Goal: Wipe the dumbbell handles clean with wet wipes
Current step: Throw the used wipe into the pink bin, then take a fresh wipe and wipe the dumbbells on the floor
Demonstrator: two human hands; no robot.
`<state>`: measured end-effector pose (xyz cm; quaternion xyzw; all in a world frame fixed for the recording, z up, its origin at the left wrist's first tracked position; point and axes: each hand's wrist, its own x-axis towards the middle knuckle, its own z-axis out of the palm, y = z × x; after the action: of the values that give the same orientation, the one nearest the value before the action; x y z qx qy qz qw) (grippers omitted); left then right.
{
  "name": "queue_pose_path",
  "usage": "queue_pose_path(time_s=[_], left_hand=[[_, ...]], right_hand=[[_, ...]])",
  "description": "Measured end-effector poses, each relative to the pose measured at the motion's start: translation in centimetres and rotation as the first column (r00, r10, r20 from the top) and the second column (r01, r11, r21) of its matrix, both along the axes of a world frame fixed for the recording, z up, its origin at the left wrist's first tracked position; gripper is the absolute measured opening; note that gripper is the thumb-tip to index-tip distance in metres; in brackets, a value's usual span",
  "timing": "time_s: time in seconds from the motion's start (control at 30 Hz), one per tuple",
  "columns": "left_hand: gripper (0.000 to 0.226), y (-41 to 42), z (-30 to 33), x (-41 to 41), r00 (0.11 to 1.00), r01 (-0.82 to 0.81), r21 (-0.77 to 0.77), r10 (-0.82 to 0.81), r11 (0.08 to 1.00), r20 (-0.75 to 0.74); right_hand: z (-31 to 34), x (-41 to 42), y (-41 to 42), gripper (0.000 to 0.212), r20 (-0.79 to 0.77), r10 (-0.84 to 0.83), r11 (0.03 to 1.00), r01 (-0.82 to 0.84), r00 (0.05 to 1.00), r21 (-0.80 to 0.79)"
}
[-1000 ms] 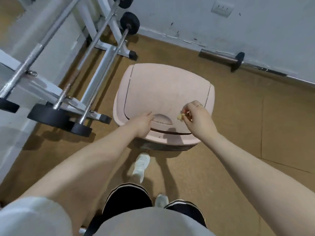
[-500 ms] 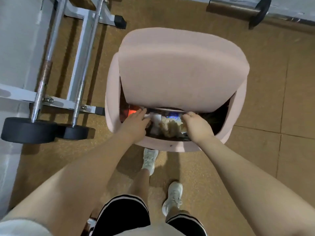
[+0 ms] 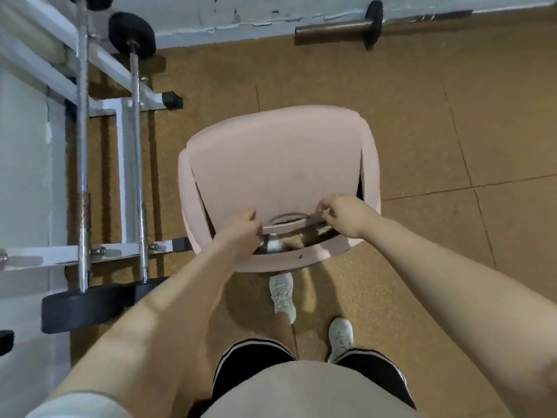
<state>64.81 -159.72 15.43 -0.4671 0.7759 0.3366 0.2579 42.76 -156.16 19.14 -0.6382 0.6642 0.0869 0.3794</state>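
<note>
Used wipes: we see a pale crumpled wad [image 3: 297, 241] inside the pink bin, through the gap under the raised front edge of the lid, between our two hands and just below the fingers; it is too blurred to say more.
Bin: a pink bin [image 3: 370, 176] stands on the brown floor, straight ahead of our feet.
Lid: the pink lid [image 3: 277, 170] is slightly lifted at its near edge, with a recessed grip at the middle of that edge.
Left hand: our left hand [image 3: 241, 229] grips the near edge of the lid at the left of the recess, fingers curled under it.
Right hand: our right hand [image 3: 343, 214] pinches the same edge at the right of the recess, fingers bent.
Weights: barbells [image 3: 81, 164] lie on a white rack [image 3: 123, 176] at the left of the bin; another bar [image 3: 334, 27] lies along the far wall.
</note>
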Motion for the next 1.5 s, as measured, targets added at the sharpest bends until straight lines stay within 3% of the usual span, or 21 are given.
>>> queue_pose_path(time_s=[0.13,0.33,0.53,0.67,0.73,0.83,0.93,1.2,1.5], left_hand=[[0.046,0.2,4.4,-5.0,0.966,0.252,-0.028,-0.254,0.967,-0.05],[0.048,3.0,9.4,-17.4,0.781,0.586,-0.146,-0.604,0.797,-0.158],[0.05,15.9,12.5,-29.3,0.393,0.888,-0.185,-0.903,0.422,-0.173],[0.048,27.7,13.6,-31.5,0.134,0.976,-0.14,-0.97,0.164,-0.201],[0.045,33.5,13.9,-31.5,0.017,0.993,-0.108,-0.982,0.038,-0.188],[0.042,41.8,14.1,-31.2,-0.119,0.99,-0.102,-0.977,-0.102,-0.177],[0.041,50.6,14.5,-30.3,-0.221,0.97,-0.148,-0.952,-0.192,-0.213],[0.047,72.9,16.4,-26.9,-0.441,0.893,-0.262,-0.828,-0.366,-0.347],[0.046,93.3,13.1,-29.3,-0.592,0.805,-0.245,-0.763,-0.541,-0.259]], right_hand=[[5.1,-3.6,3.9,0.04,0.072,-0.304,0.943,0.311,0.95,-0.12],[9.9,-10.5,15.9,0.043,0.08,-0.738,0.649,0.738,0.67,-0.184],[10.7,-11.6,33.4,0.048,0.151,-0.979,0.111,0.981,0.136,-0.16],[9.9,-7.7,46.1,0.041,0.241,-0.904,-0.384,0.919,-0.353,-0.093],[10.1,-5.2,52.3,0.037,0.232,-0.839,-0.523,0.847,-0.491,-0.098],[10.7,-1.3,60.6,0.033,0.205,-0.749,-0.655,0.75,-0.63,-0.089],[11.1,2.3,68.1,0.028,0.233,-0.668,-0.74,0.663,-0.706,-0.112],[13.0,10.3,84.2,0.026,0.14,-0.573,-0.817,0.548,-0.808,-0.182],[10.9,11.3,102.6,0.027,0.223,-0.4,-0.908,0.352,-0.889,-0.226]])
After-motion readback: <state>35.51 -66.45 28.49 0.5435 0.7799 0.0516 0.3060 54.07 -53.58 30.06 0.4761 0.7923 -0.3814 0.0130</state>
